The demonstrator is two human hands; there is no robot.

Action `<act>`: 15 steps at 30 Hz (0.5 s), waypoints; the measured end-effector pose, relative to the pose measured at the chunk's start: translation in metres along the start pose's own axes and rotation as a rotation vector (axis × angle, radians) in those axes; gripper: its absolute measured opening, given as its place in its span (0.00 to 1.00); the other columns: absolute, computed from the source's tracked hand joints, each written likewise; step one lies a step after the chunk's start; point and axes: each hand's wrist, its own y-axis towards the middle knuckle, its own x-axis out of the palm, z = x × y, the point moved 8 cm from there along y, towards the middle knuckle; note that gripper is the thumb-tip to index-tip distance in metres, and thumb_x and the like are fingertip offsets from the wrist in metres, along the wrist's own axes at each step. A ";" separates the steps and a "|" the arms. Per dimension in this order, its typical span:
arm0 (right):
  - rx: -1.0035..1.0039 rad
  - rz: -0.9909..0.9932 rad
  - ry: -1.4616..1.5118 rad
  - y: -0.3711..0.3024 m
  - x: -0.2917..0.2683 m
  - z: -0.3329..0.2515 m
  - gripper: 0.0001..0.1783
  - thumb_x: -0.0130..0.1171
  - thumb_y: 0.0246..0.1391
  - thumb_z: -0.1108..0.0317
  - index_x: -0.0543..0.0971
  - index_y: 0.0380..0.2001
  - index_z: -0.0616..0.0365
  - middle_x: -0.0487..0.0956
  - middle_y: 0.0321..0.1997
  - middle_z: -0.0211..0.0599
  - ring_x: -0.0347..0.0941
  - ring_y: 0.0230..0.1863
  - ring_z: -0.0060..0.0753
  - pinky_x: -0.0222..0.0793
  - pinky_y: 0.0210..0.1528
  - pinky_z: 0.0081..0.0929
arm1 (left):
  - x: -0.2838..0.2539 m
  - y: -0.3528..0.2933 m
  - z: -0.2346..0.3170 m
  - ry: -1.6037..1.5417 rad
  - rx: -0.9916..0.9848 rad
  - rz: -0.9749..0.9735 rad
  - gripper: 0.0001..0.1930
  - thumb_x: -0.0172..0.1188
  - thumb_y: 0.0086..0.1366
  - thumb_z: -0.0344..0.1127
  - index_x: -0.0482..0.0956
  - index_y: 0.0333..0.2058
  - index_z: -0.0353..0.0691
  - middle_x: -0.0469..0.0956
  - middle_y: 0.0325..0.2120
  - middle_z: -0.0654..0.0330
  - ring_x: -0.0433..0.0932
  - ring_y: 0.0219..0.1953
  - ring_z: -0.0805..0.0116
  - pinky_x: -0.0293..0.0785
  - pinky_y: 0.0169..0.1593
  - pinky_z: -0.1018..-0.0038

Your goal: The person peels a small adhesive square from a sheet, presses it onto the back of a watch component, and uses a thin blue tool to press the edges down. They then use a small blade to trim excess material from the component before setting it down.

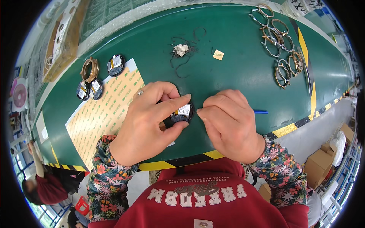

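Observation:
My left hand (pixel 150 117) grips a round black watch module (pixel 183 112) by its edge, between thumb and fingers. A white battery label faces up on the module, above blue circuit parts. Close by on the right, my right hand (pixel 230 123) is closed in a pinch, its fingertips just off the module's rim. A thin blue rod (pixel 261 111) sticks out on the far side of that hand, in line with the pinch. The rod's working end is hidden by the fingers.
Left lie a sheet of yellowish adhesive backing (pixel 110 108), several similar modules (pixel 116 65) and gold-coloured rings (pixel 90 69). Black strip scraps (pixel 182 60) and a small yellow square (pixel 218 54) are farther back. Several metal watch frames (pixel 282 73) sit right. Striped tape (pixel 175 163) borders the green table.

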 end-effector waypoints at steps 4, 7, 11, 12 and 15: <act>-0.002 0.025 -0.016 -0.002 0.001 0.001 0.14 0.64 0.33 0.81 0.79 0.30 0.62 0.76 0.34 0.38 0.73 0.34 0.43 0.67 0.37 0.37 | 0.000 0.000 0.000 0.023 0.003 -0.003 0.27 0.72 0.41 0.20 0.83 0.46 0.35 0.73 0.39 0.57 0.72 0.38 0.65 0.72 0.42 0.73; -0.006 -0.005 -0.018 -0.001 0.003 0.000 0.15 0.64 0.33 0.81 0.79 0.30 0.61 0.76 0.34 0.38 0.72 0.34 0.42 0.67 0.38 0.37 | -0.001 0.001 0.000 0.012 -0.001 -0.009 0.27 0.72 0.41 0.20 0.83 0.46 0.35 0.73 0.39 0.57 0.72 0.38 0.65 0.72 0.42 0.72; -0.008 -0.036 -0.034 0.000 0.003 -0.001 0.15 0.64 0.33 0.81 0.79 0.31 0.61 0.76 0.35 0.37 0.73 0.35 0.42 0.68 0.38 0.37 | -0.001 0.001 0.000 0.020 0.058 0.013 0.24 0.72 0.43 0.23 0.81 0.44 0.36 0.72 0.38 0.58 0.73 0.36 0.62 0.72 0.40 0.68; -0.011 -0.052 -0.035 0.001 0.004 -0.003 0.15 0.64 0.33 0.81 0.79 0.31 0.61 0.76 0.35 0.37 0.73 0.35 0.42 0.68 0.38 0.37 | -0.002 0.000 -0.001 0.019 0.053 0.014 0.24 0.72 0.43 0.23 0.81 0.44 0.36 0.73 0.38 0.57 0.74 0.37 0.61 0.72 0.40 0.67; -0.018 0.061 -0.020 0.002 -0.004 -0.002 0.14 0.63 0.37 0.82 0.79 0.32 0.61 0.76 0.36 0.39 0.73 0.35 0.43 0.70 0.36 0.38 | -0.003 0.004 0.001 -0.003 0.021 -0.015 0.25 0.72 0.42 0.21 0.79 0.44 0.35 0.73 0.40 0.55 0.75 0.41 0.59 0.73 0.44 0.68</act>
